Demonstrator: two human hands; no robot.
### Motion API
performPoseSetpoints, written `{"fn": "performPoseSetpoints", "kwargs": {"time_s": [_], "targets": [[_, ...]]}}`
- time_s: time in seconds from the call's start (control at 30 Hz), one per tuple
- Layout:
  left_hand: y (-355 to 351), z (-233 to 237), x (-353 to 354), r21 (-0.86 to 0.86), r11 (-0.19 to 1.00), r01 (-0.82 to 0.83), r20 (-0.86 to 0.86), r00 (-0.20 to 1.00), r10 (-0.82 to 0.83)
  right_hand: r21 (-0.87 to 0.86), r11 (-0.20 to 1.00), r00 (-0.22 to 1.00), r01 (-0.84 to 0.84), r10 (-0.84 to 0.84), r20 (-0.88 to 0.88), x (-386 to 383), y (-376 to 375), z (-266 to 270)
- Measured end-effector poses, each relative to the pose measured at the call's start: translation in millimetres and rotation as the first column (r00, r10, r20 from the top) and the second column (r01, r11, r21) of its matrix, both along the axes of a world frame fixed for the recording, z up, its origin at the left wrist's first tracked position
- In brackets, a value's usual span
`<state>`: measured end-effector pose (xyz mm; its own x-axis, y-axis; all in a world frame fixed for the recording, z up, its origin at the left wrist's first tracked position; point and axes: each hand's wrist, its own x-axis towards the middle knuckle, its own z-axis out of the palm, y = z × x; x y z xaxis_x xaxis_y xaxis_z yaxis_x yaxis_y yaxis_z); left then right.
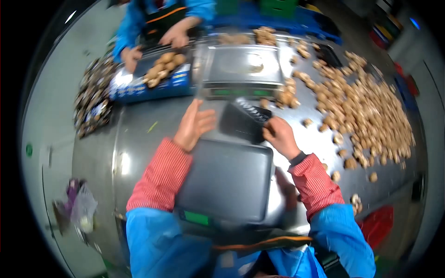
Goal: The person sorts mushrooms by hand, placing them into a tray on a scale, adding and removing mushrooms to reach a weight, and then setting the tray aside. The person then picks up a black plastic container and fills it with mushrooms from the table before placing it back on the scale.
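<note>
My right hand [281, 136] is closed on the edge of a black tray [243, 123], blurred by motion, with a light patterned strip along its far side. The tray is held beyond the near weighing scale [227, 180], which has a flat grey pan and a lit green display. My left hand [194, 124] is open, its fingers apart and holding nothing. It is left of the tray, apart from it, above the far left corner of the scale.
A second scale [243, 67] stands farther back. Brown mushrooms [366, 111] are heaped on the right of the metal table [153, 157]. Opposite, a person's hands [178, 34] are at a blue-sided scale [153, 88] holding mushrooms. Packed bags [95, 95] lie far left.
</note>
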<state>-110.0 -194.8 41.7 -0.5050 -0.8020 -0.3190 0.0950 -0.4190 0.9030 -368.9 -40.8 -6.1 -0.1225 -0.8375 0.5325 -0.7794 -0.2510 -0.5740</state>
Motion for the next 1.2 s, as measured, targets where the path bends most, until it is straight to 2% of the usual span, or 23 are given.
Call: {"fn": "performPoseSetpoints", "kwargs": {"time_s": [0.03, 0.07, 0.13, 0.2, 0.23, 0.27, 0.33, 0.37, 0.4, 0.47, 0.53, 0.57, 0.6, 0.63, 0.7, 0.73, 0.77, 0.8, 0.87, 0.93, 1.07, 1.1, 1.2], "targets": [[25.3, 13.8, -13.6, 0.029, 0.995, 0.091, -0.025, 0.996, -0.09, -0.063, 0.998, 0.999, -0.012, 0.01, -0.041, 1.7, 14.5, 12.0], [47.0, 27.9, -25.9, 0.052, 0.983, 0.177, -0.052, 0.983, -0.175, 0.031, 0.997, 0.99, -0.069, 0.073, -0.125, 5.8, 34.8, 35.1], [73.9, 35.4, -53.2, 0.141, 0.952, 0.272, -0.178, 0.953, -0.246, -0.183, 0.982, 0.981, -0.039, 0.003, -0.195, 29.3, 68.7, 32.3], [95.8, 36.9, -76.0, -0.071, 0.962, 0.263, 0.036, 0.965, -0.261, -0.064, 0.993, 0.967, -0.094, 0.076, -0.243, 34.3, 101.8, 31.5], [108.5, 32.7, -90.9, -0.044, 0.984, 0.175, 0.01, 0.985, -0.175, -0.032, 0.999, 0.978, -0.026, 0.018, -0.209, 28.8, 122.1, 40.8], [111.0, 23.6, -97.9, 0.019, 0.974, 0.225, 0.041, 0.973, -0.225, -0.002, 0.999, 0.984, 0.038, -0.037, -0.175, 18.9, 140.7, 51.1], [130.2, 12.7, -116.9, 0.018, 0.941, 0.338, 0.142, 0.931, -0.337, -0.071, 0.942, 0.939, 0.329, -0.334, -0.081, -11.3, 174.2, 56.9], [152.5, 13.3, -132.0, 0.02, 0.939, 0.343, 0.244, 0.909, -0.337, 0.053, 0.868, 0.868, 0.494, -0.489, -0.089, -26.8, 194.5, 63.8], [171.6, 9.9, -149.6, 0.018, 0.889, 0.457, 0.244, 0.86, -0.448, 0.168, 0.831, 0.845, 0.53, -0.534, -0.026, -47.4, 209.7, 57.8], [212.6, -7.7, -193.3, 0.062, 0.82, 0.568, 0.218, 0.794, -0.567, 0.603, 0.78, 0.804, 0.168, -0.462, 0.374, -92.3, 246.2, 41.7], [237.2, -34.8, -241.4, -0.006, 0.671, 0.741, 0.188, 0.66, -0.727, 0.5, 0.866, 0.661, -0.022, -0.362, 0.657, -131.3, 283.1, 3.5], [243.3, -53.1, -264.3, -0.07, 0.634, 0.77, 0.171, 0.635, -0.753, 0.404, 0.913, 0.533, 0.053, -0.368, 0.762, -142.1, 308.2, -0.9], [247.7, -54.2, -284.3, -0.11, 0.621, 0.776, 0.26, 0.626, -0.736, 0.525, 0.84, 0.499, 0.139, -0.517, 0.695, -164.5, 335.4, -1.6], [249.2, -54.0, -304.6, -0.151, 0.604, 0.783, 0.347, 0.614, -0.709, 0.629, 0.683, 0.492, 0.371, -0.719, 0.491, -191.6, 363.4, -10.5], [235.0, -70.0, -343.2, -0.336, 0.54, 0.772, 0.505, 0.631, -0.588, 0.548, 0.424, 0.254, 0.721, -0.898, 0.36, -248.3, 422.8, -20.0], [212.7, -100.1, -357.6, -0.466, 0.473, 0.748, 0.561, 0.663, -0.495, 0.322, 0.184, 0.188, 0.929, -0.982, 0.018, -292.7, 468.2, -67.4], [194.4, -116.1, -370.0, -0.582, 0.386, 0.716, 0.598, 0.698, -0.394, 0.276, 0.21, 0.179, 0.938, -0.975, 0.131, -323.0, 503.4, -65.6], [183.7, -115.4, -382.3, -0.558, 0.419, 0.716, 0.686, 0.682, -0.253, 0.331, 0.257, 0.187, 0.908, -0.956, 0.227, -346.4, 530.2, -56.5], [165.5, -114.9, -403.4, -0.523, 0.486, 0.7, 0.814, 0.58, 0.041, 0.372, 0.143, 0.102, 0.917, -0.987, 0.126, -379.1, 557.6, -59.5], [144.1, -121.3, -419.5, -0.463, 0.469, 0.752, 0.861, 0.508, 0.036, 0.422, 0.044, 0.082, 0.905, -0.994, -0.072, -399.3, 552.8, -61.5], [139.3, -133.8, -439.2, -0.44, 0.254, 0.861, 0.846, 0.493, -0.205, 0.415, 0.298, 0.315, 0.86, -0.949, 0.027, -422.7, 505.6, -75.7], [145.1, -131.7, -448.5, -0.281, 0.274, 0.92, 0.862, 0.367, -0.349, 0.414, 0.381, 0.382, 0.826, -0.92, 0.085, -430.1, 493.3, -83.4], [204.4, -116.7, -440.9, -0.368, 0.08, 0.926, 0.906, 0.377, -0.195, 0.402, 0.512, 0.494, 0.759, -0.855, 0.157, -436.6, 457.7, -100.0]]}}
